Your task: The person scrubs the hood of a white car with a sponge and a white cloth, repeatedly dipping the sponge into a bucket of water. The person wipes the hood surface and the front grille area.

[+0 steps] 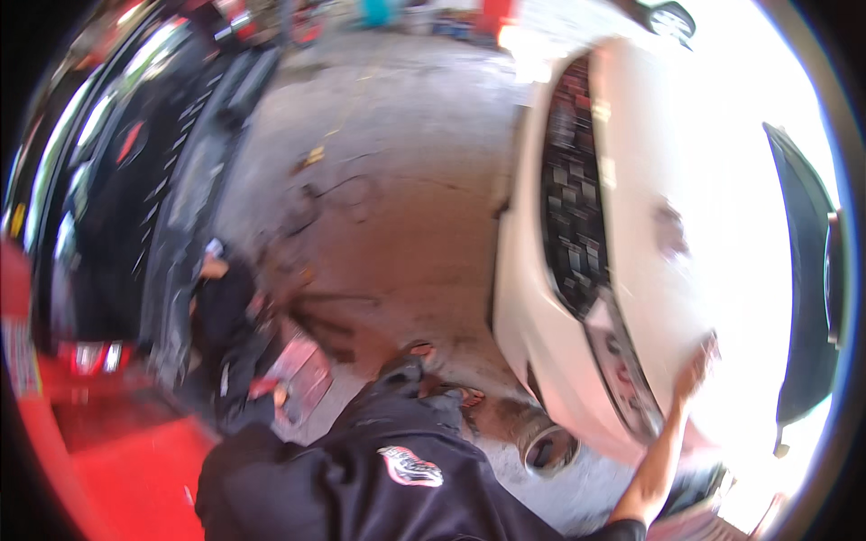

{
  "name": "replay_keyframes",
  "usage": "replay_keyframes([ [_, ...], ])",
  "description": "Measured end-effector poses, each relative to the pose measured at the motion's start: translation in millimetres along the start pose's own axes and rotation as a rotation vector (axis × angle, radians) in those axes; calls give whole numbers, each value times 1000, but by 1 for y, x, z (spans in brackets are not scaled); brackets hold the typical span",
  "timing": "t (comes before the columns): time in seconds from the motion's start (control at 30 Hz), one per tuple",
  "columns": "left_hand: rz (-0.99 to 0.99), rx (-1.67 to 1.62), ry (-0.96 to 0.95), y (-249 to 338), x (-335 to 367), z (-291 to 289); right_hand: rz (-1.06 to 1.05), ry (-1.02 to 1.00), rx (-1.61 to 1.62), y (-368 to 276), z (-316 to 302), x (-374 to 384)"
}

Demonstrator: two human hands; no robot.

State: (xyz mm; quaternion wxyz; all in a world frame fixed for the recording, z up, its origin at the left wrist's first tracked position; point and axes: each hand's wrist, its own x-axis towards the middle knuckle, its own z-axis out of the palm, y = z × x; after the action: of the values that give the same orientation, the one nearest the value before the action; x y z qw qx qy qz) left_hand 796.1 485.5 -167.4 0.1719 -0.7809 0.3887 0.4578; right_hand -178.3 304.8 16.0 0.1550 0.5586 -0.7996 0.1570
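My right hand (695,371) reaches out over the front of a white car (663,144) on the right, near the hood's edge above the headlight (622,361). Motion and glare smear its fingers, so I cannot make out whether it presses on the hood or holds anything. Below the hood is the car's dark grille (574,198). My left hand is out of view; only the dark left sleeve (239,478) of my shirt shows.
A person in dark clothes (225,316) crouches beside a black vehicle (117,189) at left. Near them sits a reddish box (302,374). A metal cylinder (548,449) stands by my feet. A cable (347,185) lies on the concrete floor (406,117). Red equipment (135,487) is at lower left.
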Motion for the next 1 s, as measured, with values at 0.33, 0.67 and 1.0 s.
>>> replay_keyframes([
  [0.33, 897, 130, 86, 358, 97, 0, 296, -158, -143, -125, 18, -29],
  [0.67, 1610, -503, 527, 862, -150, 32, 442, 68, -579, 83, 21, 61],
  [1.0, 1249, -282, 710, 879, -157, 51, 451, -401, -770, 242, -13, 63],
])
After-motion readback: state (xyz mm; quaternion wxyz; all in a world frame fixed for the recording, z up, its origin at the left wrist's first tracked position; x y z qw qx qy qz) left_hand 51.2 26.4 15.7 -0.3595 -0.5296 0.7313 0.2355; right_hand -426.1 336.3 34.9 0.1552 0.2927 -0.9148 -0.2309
